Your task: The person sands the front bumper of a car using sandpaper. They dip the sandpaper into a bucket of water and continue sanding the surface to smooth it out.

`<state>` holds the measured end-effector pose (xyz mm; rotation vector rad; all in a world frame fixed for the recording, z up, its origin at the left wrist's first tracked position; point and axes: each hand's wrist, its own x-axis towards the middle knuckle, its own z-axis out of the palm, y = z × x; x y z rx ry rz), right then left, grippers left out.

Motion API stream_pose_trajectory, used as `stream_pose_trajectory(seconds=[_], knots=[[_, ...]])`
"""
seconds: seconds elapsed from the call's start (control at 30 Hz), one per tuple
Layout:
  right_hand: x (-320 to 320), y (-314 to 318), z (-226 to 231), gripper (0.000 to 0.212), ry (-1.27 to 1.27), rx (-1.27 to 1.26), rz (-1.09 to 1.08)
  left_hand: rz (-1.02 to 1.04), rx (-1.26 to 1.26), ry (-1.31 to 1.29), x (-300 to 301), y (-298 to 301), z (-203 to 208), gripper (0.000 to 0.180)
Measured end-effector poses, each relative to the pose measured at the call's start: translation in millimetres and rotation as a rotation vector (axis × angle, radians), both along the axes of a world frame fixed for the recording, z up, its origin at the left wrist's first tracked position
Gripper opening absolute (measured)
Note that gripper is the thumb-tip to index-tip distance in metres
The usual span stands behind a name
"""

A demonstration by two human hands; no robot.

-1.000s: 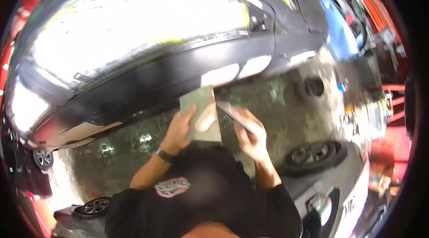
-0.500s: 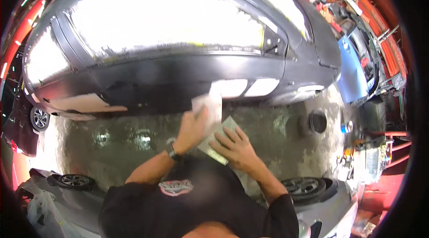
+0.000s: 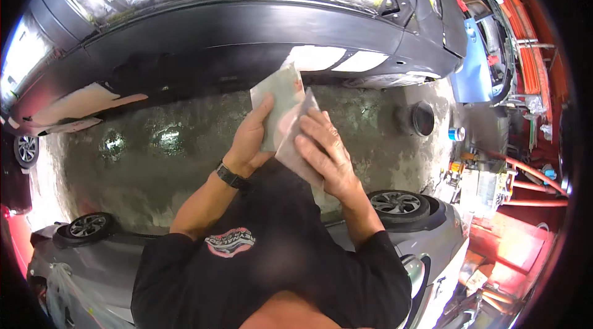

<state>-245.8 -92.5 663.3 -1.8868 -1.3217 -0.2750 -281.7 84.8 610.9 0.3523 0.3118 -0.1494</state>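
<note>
In front of my chest, my left hand (image 3: 248, 136) is closed on a pale green sheet (image 3: 269, 103) with reddish print, which looks like sandpaper. Its thumb lies along the near face. Close beside it, my right hand (image 3: 327, 155) grips a greyish sheet (image 3: 299, 147), fingers laid flat over it and thumb hidden behind. The two sheets overlap at the middle; whether they are joined cannot be told. Beyond them stands a dark car (image 3: 247, 32) with covered windows and pale patches (image 3: 316, 57) low on its side, apart from my hands.
Behind me is a grey car (image 3: 123, 255) with its wheel (image 3: 395, 203) near my right elbow. A black bucket (image 3: 422, 119) and a blue can (image 3: 456, 134) stand on the wet floor (image 3: 204, 174). A blue car door (image 3: 472, 63) leans at the far right.
The view has tilted downward, so the dark car sits higher in the picture. My hands have turned the sheets: the left one now shows green, the right one grey.
</note>
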Motion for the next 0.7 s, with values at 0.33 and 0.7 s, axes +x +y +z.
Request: stream_pose_trajectory(seconds=[0.33,0.7], knots=[[58,-79,-151,0.058,0.557,-0.116,-0.32,0.229,0.172,-0.062,14,26,-97,0.042],[78,-82,-362,0.056,1.675,1.289,-0.194,0.501,-0.006,0.064,2,57,-308,0.038]])
